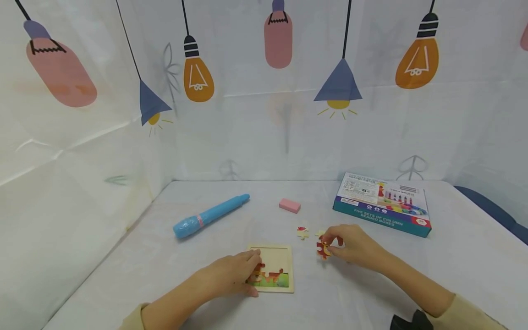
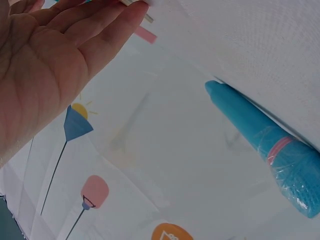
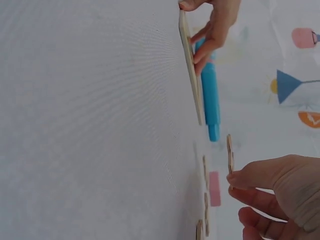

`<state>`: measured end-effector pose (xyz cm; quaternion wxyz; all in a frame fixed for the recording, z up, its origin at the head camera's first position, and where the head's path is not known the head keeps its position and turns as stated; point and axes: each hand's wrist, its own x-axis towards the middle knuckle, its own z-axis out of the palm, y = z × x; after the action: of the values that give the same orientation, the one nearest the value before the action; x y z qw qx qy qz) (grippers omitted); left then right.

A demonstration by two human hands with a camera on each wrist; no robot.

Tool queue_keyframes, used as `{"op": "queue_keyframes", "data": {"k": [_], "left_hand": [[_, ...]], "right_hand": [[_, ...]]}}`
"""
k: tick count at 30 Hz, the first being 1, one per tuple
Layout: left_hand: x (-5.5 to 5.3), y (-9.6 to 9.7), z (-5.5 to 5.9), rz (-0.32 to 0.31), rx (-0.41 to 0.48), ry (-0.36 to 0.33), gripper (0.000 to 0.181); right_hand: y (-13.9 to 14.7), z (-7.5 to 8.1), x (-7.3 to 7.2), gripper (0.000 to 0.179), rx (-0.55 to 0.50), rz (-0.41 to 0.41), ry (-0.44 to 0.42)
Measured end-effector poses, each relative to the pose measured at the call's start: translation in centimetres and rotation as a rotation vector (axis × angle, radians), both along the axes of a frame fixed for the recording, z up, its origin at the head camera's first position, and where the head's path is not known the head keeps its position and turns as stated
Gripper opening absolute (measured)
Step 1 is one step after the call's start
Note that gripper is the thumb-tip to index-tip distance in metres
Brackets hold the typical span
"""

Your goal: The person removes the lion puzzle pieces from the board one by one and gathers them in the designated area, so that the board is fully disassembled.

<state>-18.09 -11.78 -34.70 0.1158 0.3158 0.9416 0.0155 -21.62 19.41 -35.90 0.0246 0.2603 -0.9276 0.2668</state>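
My right hand (image 1: 354,245) pinches a red and orange puzzle piece (image 1: 322,250) between thumb and fingertips. In the right wrist view this piece (image 3: 230,150) stands on edge, above the tabletop. My left hand (image 1: 232,276) rests on the left side of a wooden puzzle board (image 1: 272,253), fingers fairly straight over it and thumb at its near edge. Fitted pieces (image 1: 273,277) along the board's lower part show an animal and green grass, partly hidden by the fingers. A loose puzzle piece (image 1: 303,233) lies beyond the board, and another (image 1: 319,233) is partly covered by my right hand.
A blue tube-shaped object (image 1: 212,215) in clear wrap lies at the back left. A pink block (image 1: 289,205) lies behind the loose pieces. At the back right is a flat box (image 1: 381,204) of beads. A printed white curtain (image 1: 255,128) rises behind the table.
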Motion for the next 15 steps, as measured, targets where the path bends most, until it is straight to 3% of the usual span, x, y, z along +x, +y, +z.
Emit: {"op": "queue_keyframes", "data": {"k": [15], "left_hand": [[-0.05,-0.03,-0.06,-0.007,0.003,-0.003,0.068]], "right_hand": [[0.41,-0.93,-0.51,0.018,0.015,-0.013,-0.014]]}}
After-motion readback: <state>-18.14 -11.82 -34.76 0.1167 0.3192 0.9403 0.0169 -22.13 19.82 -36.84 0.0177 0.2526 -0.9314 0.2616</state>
